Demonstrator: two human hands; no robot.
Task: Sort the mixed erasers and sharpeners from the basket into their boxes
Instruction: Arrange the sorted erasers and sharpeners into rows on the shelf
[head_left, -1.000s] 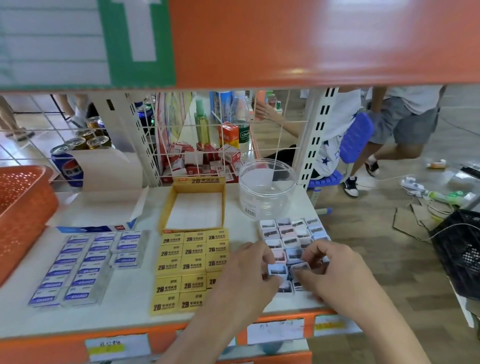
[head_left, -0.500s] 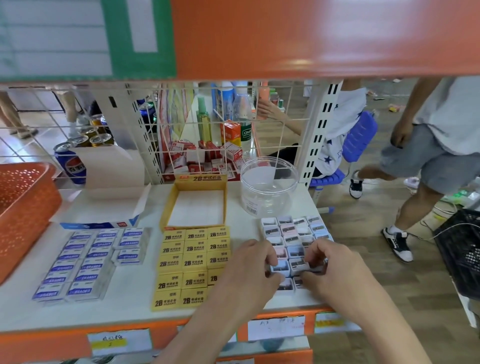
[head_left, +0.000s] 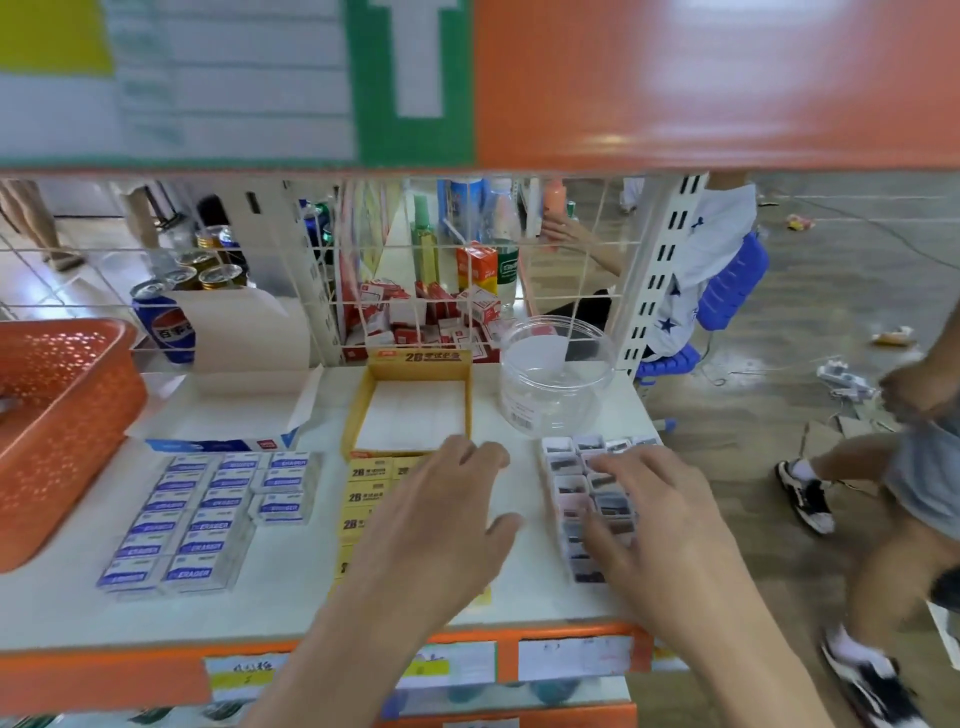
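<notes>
Covering white shelf (head_left: 291, 613): erasers (head_left: 208, 519), sharpeners (head_left: 569, 486) (orange basket (head_left: 62, 441) left); wooden floor (head_left: 753, 415) beyond.

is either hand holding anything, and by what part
Nothing held: left hand spread open over the yellow erasers, right hand open over the sharpeners.

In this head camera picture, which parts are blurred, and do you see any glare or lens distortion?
Head view: the left hand and right hand are slightly smeared, the passer-by at the right edge strongly; the blue-white erasers read clearly. Head view: soft glare on the orange panel overhead; the wide lens bows the white upright.
</notes>
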